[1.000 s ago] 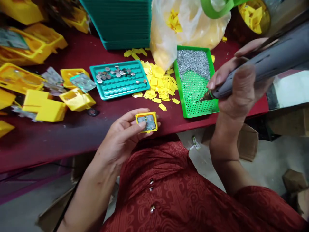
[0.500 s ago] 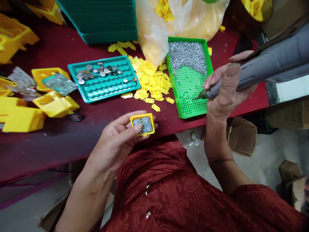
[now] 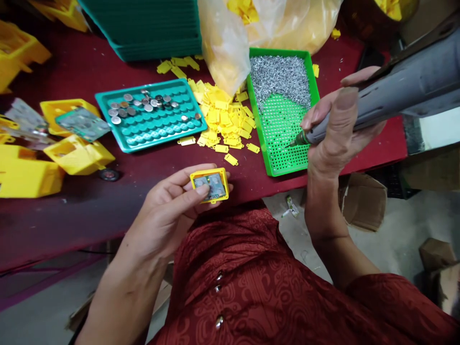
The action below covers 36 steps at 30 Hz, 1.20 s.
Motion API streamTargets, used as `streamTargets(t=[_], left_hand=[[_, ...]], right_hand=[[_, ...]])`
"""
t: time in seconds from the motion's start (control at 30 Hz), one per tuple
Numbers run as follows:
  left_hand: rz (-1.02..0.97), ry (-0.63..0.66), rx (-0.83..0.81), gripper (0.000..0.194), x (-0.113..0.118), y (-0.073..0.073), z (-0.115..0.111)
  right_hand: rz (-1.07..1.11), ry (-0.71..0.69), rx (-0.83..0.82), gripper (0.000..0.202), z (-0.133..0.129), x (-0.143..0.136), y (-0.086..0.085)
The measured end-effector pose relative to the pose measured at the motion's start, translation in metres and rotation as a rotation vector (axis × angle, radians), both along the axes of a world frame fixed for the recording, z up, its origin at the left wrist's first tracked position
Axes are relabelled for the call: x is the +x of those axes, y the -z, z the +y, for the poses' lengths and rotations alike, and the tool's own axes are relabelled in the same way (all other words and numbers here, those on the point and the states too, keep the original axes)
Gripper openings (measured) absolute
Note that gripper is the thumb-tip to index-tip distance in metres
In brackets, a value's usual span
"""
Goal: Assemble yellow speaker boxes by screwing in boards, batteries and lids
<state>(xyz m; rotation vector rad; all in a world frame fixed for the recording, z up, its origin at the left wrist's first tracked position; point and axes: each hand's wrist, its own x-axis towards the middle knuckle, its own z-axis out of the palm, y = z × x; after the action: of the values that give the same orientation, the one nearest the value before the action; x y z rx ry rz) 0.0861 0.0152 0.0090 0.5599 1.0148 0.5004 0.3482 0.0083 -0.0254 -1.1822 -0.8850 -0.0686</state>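
My left hand (image 3: 172,206) holds a small yellow plastic case (image 3: 210,184) with a circuit board inside, at the near edge of the dark red table (image 3: 89,201). My right hand (image 3: 338,129) grips a grey electric screwdriver (image 3: 388,100). Its bit tip (image 3: 292,143) touches the perforated floor of a bright green tray (image 3: 283,139), whose far half is heaped with small silver screws (image 3: 280,79).
A teal tray (image 3: 151,115) with several coin cells lies left of a pile of small yellow tabs (image 3: 223,120). Yellow housings (image 3: 77,153) and boards crowd the left side. A plastic bag (image 3: 230,43) and stacked teal trays (image 3: 151,24) stand at the back. Cardboard boxes (image 3: 362,201) sit on the floor.
The view has shifted a little, so the table items sit further left and higher. The screwdriver tip stays in the green tray and my left hand keeps the yellow case.
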Motion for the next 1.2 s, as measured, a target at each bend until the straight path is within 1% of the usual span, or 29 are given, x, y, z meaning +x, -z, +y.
streamTargets(t=[0.07,0.2,0.27,0.3,0.37,0.4,0.5,0.57,0.63,0.7,0.8,0.87,0.93,1.03,1.2], left_hand=[[0.005,0.0,0.001,0.051,0.001,0.0,0.001],[0.003,0.016,0.006,0.048,-0.001,-0.002,0.001],[-0.002,0.043,0.0,0.043,-0.002,-0.002,0.001],[-0.006,0.057,-0.003,0.041,-0.003,-0.002,0.0],[-0.002,0.069,-0.008,0.037,-0.003,-0.002,-0.002],[0.005,0.067,-0.01,0.037,-0.003,-0.002,-0.003],[0.019,0.059,-0.02,0.042,0.001,-0.001,-0.006],[0.019,0.067,-0.021,0.047,0.003,0.001,-0.008],[0.023,0.069,-0.009,0.047,0.004,0.003,-0.01],[0.019,0.063,0.003,0.047,0.003,0.004,-0.011],[0.013,0.058,0.004,0.047,0.001,0.004,-0.013],[0.012,0.049,0.003,0.047,0.0,0.003,-0.013],[0.013,0.036,0.0,0.047,0.0,0.002,-0.013],[0.003,0.031,0.0,0.046,0.0,0.003,-0.012],[-0.014,0.072,0.01,0.044,-0.002,0.006,-0.01]], right_hand=[[0.003,-0.003,0.016,0.048,0.002,-0.002,0.0],[0.051,-0.081,0.01,0.037,-0.003,-0.007,-0.005],[0.039,-0.072,0.002,0.037,-0.005,-0.008,-0.008],[0.028,-0.052,0.009,0.042,-0.005,-0.007,-0.01],[0.027,-0.028,0.048,0.05,-0.005,-0.008,-0.016],[0.034,-0.034,0.062,0.049,-0.004,-0.009,-0.021],[0.02,-0.085,0.135,0.04,-0.003,-0.014,-0.035],[-0.004,-0.115,0.194,0.038,-0.002,-0.017,-0.04],[0.005,-0.127,0.245,0.039,-0.001,-0.018,-0.039],[0.038,-0.138,0.219,0.034,-0.001,-0.016,-0.032],[0.044,-0.148,0.136,0.031,-0.002,-0.011,-0.019],[0.041,-0.102,0.097,0.035,-0.003,-0.008,-0.012],[0.034,-0.024,0.038,0.044,-0.001,-0.007,-0.007],[0.027,0.052,-0.026,0.055,0.0,-0.006,-0.004],[0.026,0.021,-0.034,0.052,-0.004,-0.005,-0.009]])
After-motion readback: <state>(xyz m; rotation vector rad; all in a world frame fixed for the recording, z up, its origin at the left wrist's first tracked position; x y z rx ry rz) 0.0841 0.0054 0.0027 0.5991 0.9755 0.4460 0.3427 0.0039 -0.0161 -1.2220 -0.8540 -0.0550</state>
